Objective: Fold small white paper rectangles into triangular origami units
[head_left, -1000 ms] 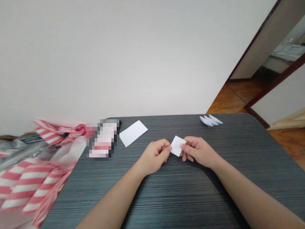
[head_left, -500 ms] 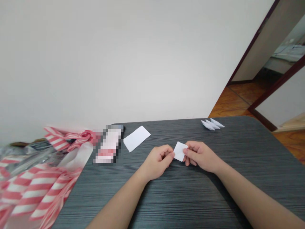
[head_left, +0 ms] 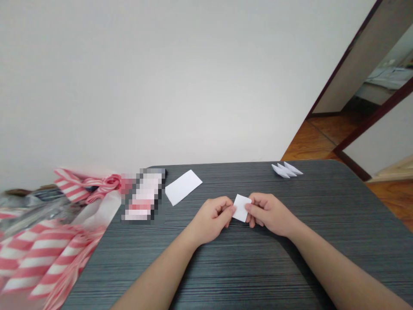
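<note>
A small white square of folded paper is held between my two hands, above the middle of the dark table. My left hand pinches its left edge between thumb and curled fingers. On the other side, my right hand grips the right edge, thumb on top and fingers underneath. Beyond my left hand lies a flat white paper rectangle. Three pointed folded paper pieces lie side by side near the table's far edge, past my right hand.
The dark wood-grain table meets a white wall. A pixelated phone-shaped item lies at the table's left. Red-and-white striped cloth is heaped beside the left edge. At right, a doorway shows wooden floor.
The folded paper has turned slightly in my fingers and both hands keep hold of it. The whole view has shifted a little; the other things lie as before.
</note>
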### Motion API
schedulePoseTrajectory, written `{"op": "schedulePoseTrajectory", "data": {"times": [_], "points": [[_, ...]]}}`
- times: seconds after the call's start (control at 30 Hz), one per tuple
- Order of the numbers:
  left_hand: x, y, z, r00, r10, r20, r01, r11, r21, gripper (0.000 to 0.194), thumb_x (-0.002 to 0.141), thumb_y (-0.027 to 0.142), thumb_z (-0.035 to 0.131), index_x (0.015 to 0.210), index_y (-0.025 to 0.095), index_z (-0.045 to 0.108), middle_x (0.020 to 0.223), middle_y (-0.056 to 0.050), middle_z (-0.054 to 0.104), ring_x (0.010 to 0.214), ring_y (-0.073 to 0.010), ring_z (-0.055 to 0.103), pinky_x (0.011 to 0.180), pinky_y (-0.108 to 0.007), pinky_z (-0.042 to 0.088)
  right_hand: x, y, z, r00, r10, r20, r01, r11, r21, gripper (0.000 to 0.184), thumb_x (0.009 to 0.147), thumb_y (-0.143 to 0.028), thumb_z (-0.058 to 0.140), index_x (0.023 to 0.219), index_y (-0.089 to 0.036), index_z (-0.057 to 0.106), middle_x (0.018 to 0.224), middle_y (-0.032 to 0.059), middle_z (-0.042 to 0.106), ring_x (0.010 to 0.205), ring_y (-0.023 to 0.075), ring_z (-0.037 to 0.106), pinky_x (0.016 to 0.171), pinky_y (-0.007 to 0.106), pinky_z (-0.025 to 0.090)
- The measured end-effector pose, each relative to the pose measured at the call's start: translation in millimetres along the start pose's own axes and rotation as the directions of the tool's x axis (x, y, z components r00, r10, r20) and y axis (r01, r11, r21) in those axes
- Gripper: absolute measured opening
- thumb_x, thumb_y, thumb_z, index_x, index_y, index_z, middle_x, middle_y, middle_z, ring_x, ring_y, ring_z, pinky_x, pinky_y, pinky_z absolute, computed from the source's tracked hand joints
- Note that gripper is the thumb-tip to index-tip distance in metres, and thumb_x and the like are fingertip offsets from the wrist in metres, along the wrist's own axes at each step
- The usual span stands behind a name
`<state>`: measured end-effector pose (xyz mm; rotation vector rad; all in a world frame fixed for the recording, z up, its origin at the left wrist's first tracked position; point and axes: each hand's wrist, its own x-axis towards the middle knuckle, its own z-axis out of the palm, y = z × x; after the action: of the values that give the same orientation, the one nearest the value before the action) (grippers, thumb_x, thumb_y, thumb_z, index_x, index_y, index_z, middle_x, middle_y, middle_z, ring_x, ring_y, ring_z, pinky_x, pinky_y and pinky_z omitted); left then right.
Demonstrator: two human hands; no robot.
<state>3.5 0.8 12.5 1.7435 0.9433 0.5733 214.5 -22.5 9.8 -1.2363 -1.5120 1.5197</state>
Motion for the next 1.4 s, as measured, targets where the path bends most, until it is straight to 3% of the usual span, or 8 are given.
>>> {"op": "schedulePoseTrajectory", "data": {"times": [0.27, 0.47, 0.63, 0.87, 1.0, 1.17, 1.3, 1.4], "points": [[1, -1, 1.0, 0.999, -0.044, -0.025, 0.043, 0.999, -0.03, 0.032, 0.096, 0.038, 0.047, 0.073, 0.017, 0.054, 0.058, 0.003, 0.057, 0.05, -0.0094, 0.046, 0.052, -0.021, 0.036, 0, 2, 2, 0.999, -0.036, 0.019, 0.036, 0.999, -0.021, 0.025, 0.092, -0.039, 0.061, 0.078, -0.018, 0.062, 0.06, -0.0005, 0.066, 0.048, 0.0097, 0.052, 0.049, 0.022, 0.036], [1, -12, 7.5, 0.989, 0.019, -0.144, -0.032, 0.996, -0.087, 0.016, 0.093, 0.034, 0.056, 0.094, 0.02, 0.048, 0.065, 0.005, 0.055, 0.051, -0.0085, 0.046, 0.05, -0.02, 0.033, 0, 2, 3, 0.999, -0.045, 0.005, 0.045, 0.994, -0.099, 0.024, 0.094, -0.033, 0.058, 0.075, -0.018, 0.061, 0.06, -0.0007, 0.067, 0.051, 0.0106, 0.056, 0.055, 0.023, 0.04], [-1, -11, 7.7, 0.992, 0.078, -0.1, -0.073, 0.996, 0.05, 0.017, 0.095, 0.035, 0.052, 0.094, 0.018, 0.055, 0.066, 0.003, 0.055, 0.055, -0.0097, 0.046, 0.053, -0.022, 0.034, 0, 2, 4, 0.995, -0.101, 0.013, 0.102, 0.987, -0.123, 0.023, 0.095, -0.033, 0.057, 0.078, -0.018, 0.059, 0.065, -0.0001, 0.066, 0.054, 0.0112, 0.056, 0.055, 0.023, 0.041], [-2, -9, 6.3, 0.997, 0.068, -0.048, -0.064, 0.995, 0.081, 0.021, 0.094, 0.038, 0.056, 0.094, 0.018, 0.058, 0.067, 0.002, 0.057, 0.057, -0.0103, 0.049, 0.054, -0.022, 0.036, -2, 0, 5, 0.974, -0.216, 0.063, 0.224, 0.96, -0.169, 0.017, 0.094, -0.029, 0.059, 0.081, -0.019, 0.06, 0.072, -0.0005, 0.061, 0.068, 0.0134, 0.056, 0.066, 0.025, 0.044], [-1, -11, 6.5, 0.997, 0.06, -0.046, -0.058, 0.997, 0.047, 0.019, 0.095, 0.037, 0.053, 0.097, 0.018, 0.057, 0.068, 0.002, 0.059, 0.058, -0.0111, 0.053, 0.056, -0.022, 0.038, -2, 0, 6, 0.936, -0.343, 0.075, 0.351, 0.909, -0.225, 0.008, 0.089, -0.024, 0.066, 0.09, -0.02, 0.06, 0.089, 0.0013, 0.058, 0.072, 0.0127, 0.053, 0.065, 0.024, 0.044], [0, -5, 5.4, 0.993, 0.09, -0.082, -0.088, 0.996, 0.033, 0.019, 0.096, 0.034, 0.051, 0.097, 0.017, 0.059, 0.08, -0.001, 0.061, 0.063, -0.0115, 0.055, 0.059, -0.023, 0.041, -1, 3, 7, 0.903, -0.428, 0.04, 0.417, 0.849, -0.324, 0.027, 0.079, -0.023, 0.078, 0.098, -0.023, 0.058, 0.113, 0.0064, 0.054, 0.082, 0.0155, 0.055, 0.064, 0.026, 0.046], [0, -1, 3.3, 0.988, 0.137, -0.07, -0.139, 0.99, -0.032, 0.022, 0.098, 0.032, 0.048, 0.095, 0.016, 0.062, 0.081, -0.002, 0.06, 0.067, -0.0116, 0.055, 0.063, -0.023, 0.044, -1, 7, 6, 0.89, -0.456, 0.016, 0.42, 0.803, -0.424, 0.021, 0.084, -0.017, 0.072, 0.098, -0.024, 0.059, 0.126, 0.0086, 0.051, 0.088, 0.0173, 0.058, 0.07, 0.03, 0.05], [0, -4, 1.8, 0.995, 0.094, -0.037, -0.098, 0.989, -0.111, 0.032, 0.1, 0.039, 0.043, 0.091, 0.015, 0.062, 0.072, -0.001, 0.06, 0.058, -0.01, 0.052, 0.057, -0.021, 0.041, 0, 9, 5, 0.868, -0.495, 0.024, 0.449, 0.765, -0.461, 0.018, 0.088, -0.012, 0.065, 0.101, -0.024, 0.062, 0.13, 0.0094, 0.051, 0.089, 0.0171, 0.059, 0.075, 0.032, 0.052]]}}
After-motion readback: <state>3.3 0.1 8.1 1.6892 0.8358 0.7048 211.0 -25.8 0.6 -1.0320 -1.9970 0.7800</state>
